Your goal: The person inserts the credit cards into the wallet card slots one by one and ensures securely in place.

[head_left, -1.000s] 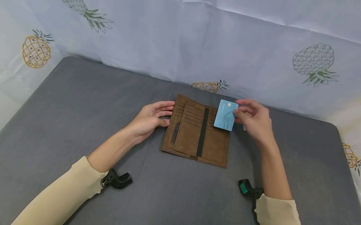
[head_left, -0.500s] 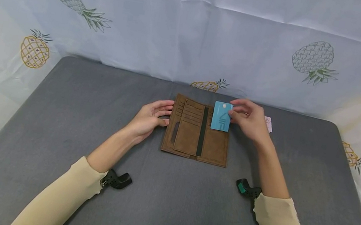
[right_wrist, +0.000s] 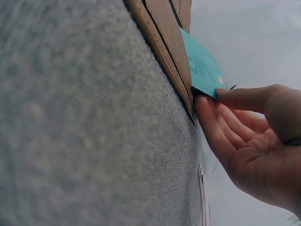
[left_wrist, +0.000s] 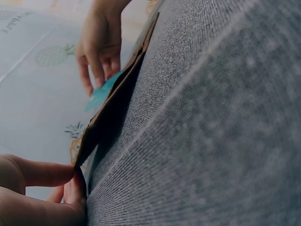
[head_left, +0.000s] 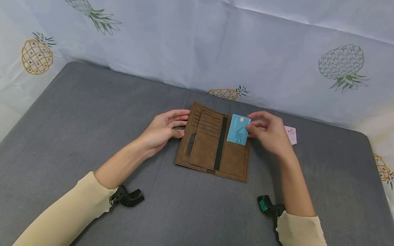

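A brown wallet (head_left: 205, 147) lies spread out on the grey table, with card slots on its panels and a dark band down the middle. My left hand (head_left: 163, 130) pinches its left edge between thumb and fingers, as the left wrist view shows close up at the wallet's edge (left_wrist: 83, 150). Over the upper slots of the right panel is a light blue card (head_left: 237, 131) with a chip and the letters VIP. My right hand (head_left: 268, 130) pinches this card by its right edge, thumb on its face. In the right wrist view the blue card (right_wrist: 203, 66) slants against the stitched leather.
A pinkish-white card (head_left: 290, 135) lies on the table just right of my right hand, partly hidden by it. A white curtain (head_left: 179, 35) with pineapple prints hangs behind the table's far edge. Black wrist cameras (head_left: 128, 196) sit at both sleeves.
My right hand has moved the blue card left and slightly down over the wallet's right panel. The pinkish card has come into view behind that hand. The left hand stays at the wallet's edge.
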The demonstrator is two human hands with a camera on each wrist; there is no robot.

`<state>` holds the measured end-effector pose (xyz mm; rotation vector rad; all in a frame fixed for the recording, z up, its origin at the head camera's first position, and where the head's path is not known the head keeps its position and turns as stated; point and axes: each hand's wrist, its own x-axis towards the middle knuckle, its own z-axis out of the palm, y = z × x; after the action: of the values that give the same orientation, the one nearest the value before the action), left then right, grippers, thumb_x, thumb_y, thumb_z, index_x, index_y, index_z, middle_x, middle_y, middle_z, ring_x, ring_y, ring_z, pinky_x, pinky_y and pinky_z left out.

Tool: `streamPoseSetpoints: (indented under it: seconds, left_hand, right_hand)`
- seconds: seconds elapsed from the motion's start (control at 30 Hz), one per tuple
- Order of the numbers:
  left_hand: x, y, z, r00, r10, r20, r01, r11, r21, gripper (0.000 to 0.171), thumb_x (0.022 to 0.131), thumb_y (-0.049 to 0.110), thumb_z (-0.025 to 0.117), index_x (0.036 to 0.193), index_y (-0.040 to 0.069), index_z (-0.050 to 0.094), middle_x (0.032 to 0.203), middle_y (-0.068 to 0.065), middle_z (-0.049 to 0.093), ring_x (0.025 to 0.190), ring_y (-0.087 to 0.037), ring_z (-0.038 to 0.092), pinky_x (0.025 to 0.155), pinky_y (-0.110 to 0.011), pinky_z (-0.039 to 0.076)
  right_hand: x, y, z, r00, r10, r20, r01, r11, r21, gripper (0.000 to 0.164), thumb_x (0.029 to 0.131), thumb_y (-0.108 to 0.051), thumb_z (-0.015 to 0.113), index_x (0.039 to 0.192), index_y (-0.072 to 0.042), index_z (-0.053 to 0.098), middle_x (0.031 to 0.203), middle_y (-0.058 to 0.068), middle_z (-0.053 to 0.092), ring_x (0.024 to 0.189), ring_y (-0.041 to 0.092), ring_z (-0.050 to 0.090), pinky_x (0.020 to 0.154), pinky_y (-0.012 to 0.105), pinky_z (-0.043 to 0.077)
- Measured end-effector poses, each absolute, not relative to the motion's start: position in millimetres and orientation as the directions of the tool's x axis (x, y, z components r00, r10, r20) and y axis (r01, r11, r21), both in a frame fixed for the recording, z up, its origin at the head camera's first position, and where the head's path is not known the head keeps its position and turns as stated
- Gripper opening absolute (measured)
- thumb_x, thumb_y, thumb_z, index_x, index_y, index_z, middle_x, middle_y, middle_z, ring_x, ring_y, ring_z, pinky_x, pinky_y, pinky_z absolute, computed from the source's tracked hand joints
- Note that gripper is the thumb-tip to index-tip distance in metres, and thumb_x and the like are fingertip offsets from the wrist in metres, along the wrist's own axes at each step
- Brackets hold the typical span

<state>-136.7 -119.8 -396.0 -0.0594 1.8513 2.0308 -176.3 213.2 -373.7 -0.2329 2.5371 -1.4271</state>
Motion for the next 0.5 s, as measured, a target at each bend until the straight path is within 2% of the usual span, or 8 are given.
streamPoseSetpoints:
  seconds: [0.27, 0.5]
  left_hand:
    - [-136.7, -119.3, -396.4, -0.923, 0.257, -0.285, -0.309, -0.055, 0.95, 0.074, 0.098, -0.021, 0.055, 0.165, 0.009, 0.043, 0.168, -0.012, 0.045, 0.155, -0.026, 0.045, 0.109, -0.029, 0.052]
    - [-137.3, -119.4, -397.4, -0.925, 0.252, -0.284, -0.309, -0.062, 0.949, 0.074, 0.097, -0.021, 0.055, 0.164, 0.008, 0.044, 0.167, -0.012, 0.045, 0.155, -0.025, 0.045, 0.103, -0.024, 0.054]
  right_hand:
    - [-176.7, 213.7, -375.2, -0.95, -0.278, -0.139, -0.046, 0.567, -0.822, 0.034, 0.106, -0.004, 0.065, 0.138, 0.006, 0.062, 0.119, 0.032, 0.074, 0.084, -0.001, 0.074, 0.083, 0.023, 0.065]
    - [-176.1, 214.3, -372.2, -0.937, -0.284, -0.205, -0.024, 0.635, -0.772, 0.033, 0.106, -0.01, 0.066, 0.137, 0.002, 0.066, 0.126, 0.027, 0.072, 0.097, 0.009, 0.072, 0.084, 0.021, 0.055]
